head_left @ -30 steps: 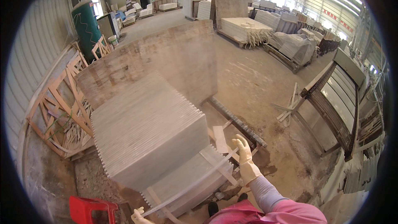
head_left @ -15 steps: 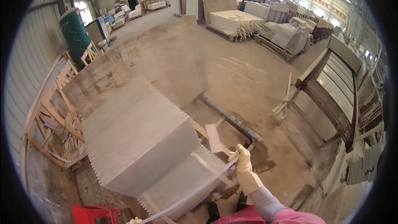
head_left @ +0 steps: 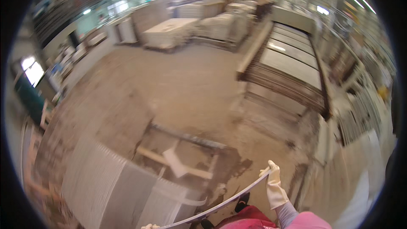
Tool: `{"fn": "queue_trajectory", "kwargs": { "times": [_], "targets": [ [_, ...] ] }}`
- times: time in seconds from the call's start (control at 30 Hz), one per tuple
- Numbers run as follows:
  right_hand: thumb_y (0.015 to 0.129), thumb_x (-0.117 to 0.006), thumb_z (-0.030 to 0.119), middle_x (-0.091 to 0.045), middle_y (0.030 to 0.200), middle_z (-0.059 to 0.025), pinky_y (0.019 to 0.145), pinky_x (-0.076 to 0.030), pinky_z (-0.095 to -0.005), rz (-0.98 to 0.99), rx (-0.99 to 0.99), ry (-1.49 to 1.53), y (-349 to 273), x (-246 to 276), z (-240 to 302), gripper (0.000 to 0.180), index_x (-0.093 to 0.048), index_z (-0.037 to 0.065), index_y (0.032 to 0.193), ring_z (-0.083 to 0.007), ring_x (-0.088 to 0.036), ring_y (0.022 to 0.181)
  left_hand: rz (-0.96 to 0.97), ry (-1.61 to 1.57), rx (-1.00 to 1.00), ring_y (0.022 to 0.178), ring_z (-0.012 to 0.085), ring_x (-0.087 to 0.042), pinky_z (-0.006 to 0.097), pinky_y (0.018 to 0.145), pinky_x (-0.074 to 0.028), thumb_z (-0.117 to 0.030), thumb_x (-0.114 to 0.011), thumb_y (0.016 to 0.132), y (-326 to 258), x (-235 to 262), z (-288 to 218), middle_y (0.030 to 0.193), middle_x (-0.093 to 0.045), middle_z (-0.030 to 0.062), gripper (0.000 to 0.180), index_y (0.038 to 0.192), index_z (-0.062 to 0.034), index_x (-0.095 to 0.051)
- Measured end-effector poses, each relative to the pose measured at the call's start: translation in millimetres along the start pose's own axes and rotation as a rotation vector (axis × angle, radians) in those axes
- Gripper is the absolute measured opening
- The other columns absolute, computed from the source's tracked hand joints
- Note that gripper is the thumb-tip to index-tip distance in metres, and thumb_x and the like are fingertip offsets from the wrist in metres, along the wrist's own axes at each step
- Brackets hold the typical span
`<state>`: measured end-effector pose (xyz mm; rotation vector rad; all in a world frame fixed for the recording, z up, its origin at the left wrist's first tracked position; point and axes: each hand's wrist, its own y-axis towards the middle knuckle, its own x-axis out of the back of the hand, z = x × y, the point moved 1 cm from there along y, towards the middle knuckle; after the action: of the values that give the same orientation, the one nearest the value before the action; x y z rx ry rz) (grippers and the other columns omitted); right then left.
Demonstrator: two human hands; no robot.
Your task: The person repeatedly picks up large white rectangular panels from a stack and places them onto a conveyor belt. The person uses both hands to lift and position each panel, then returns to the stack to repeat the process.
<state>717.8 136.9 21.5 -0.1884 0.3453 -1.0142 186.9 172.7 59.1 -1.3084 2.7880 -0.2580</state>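
Note:
My right hand (head_left: 274,186), in a cream glove, is closed around one end of a long, thin, pale strip (head_left: 229,202). The strip slants down to the left, looking bowed in this wide view. At the bottom edge my left hand (head_left: 150,226), gloved alike, grips its other end; only the fingertips show. Left of the strip stands a tall stack of pale grey slabs or strips (head_left: 91,174) with a ridged edge. A lower stack (head_left: 161,203) adjoins it, nearest to my left hand. Motion blurs much of the picture.
A wooden and metal frame (head_left: 186,138) with a pale offcut (head_left: 174,163) lies on the floor ahead. To the right stands a long roller-like machine table (head_left: 292,59). Pale sheets (head_left: 343,178) lean at far right. Wrapped slab pallets (head_left: 169,33) stand farther back.
The view has turned right, so the stacks sit farther left and lower. Both hands still hold the strip, now swung clear of the lower stack, toward the right.

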Motion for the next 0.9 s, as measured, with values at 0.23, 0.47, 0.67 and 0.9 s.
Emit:
{"fn": "queue_trajectory", "kwargs": {
  "times": [0.23, 0.47, 0.67, 0.9],
  "targets": [
    [0.090, -0.044, 0.031, -0.053, 0.044, -0.0182, 0.071, -0.052, -0.0397, -0.308, 0.052, 0.040, 51.8, 130.7, 76.0, 0.051, -0.054, 0.001, 0.050, -0.0282, -0.054, 0.042, 0.406, 0.100, 0.001, 0.064, 0.0247, -0.058, 0.037, 0.074, -0.047, -0.013, -0.054, 0.070, -74.6, -172.7, 1.2, 0.063, -0.059, 0.0135, 0.012, 0.075, -0.0020, -0.055],
    [0.089, -0.047, 0.031, -0.051, 0.042, -0.0172, 0.071, -0.052, -0.0407, -0.593, 0.229, 0.214, 80.6, 223.9, 138.3, 0.049, -0.051, 0.005, 0.047, -0.0291, -0.051, 0.039, 0.721, 0.046, 0.030, 0.064, 0.0223, -0.056, 0.034, 0.070, -0.046, -0.006, -0.049, 0.068, -171.4, -329.6, -7.9, 0.060, -0.055, 0.0116, 0.002, 0.069, -0.0052, -0.047],
    [0.090, -0.047, 0.033, -0.047, 0.038, -0.0148, 0.061, -0.052, -0.0396, -0.772, 0.422, 0.352, 89.8, 271.6, 173.2, 0.051, -0.047, 0.008, 0.046, -0.0287, -0.046, 0.035, 0.838, 0.040, 0.069, 0.056, 0.0206, -0.053, 0.033, 0.064, -0.046, -0.004, -0.051, 0.066, -253.3, -435.8, -40.7, 0.053, -0.049, 0.0080, 0.009, 0.061, -0.0072, -0.044],
    [0.090, -0.046, 0.035, -0.044, 0.038, -0.0130, 0.065, -0.050, -0.0412, -0.957, 0.454, 0.425, 126.4, 289.6, 195.0, 0.053, -0.045, 0.010, 0.043, -0.0278, -0.043, 0.035, 0.978, 0.031, 0.159, 0.047, 0.0194, -0.050, 0.032, 0.052, -0.044, -0.002, -0.053, 0.064, -318.0, -564.0, -42.7, 0.052, -0.053, 0.0106, 0.009, 0.064, -0.0070, -0.046]
  ]
}}
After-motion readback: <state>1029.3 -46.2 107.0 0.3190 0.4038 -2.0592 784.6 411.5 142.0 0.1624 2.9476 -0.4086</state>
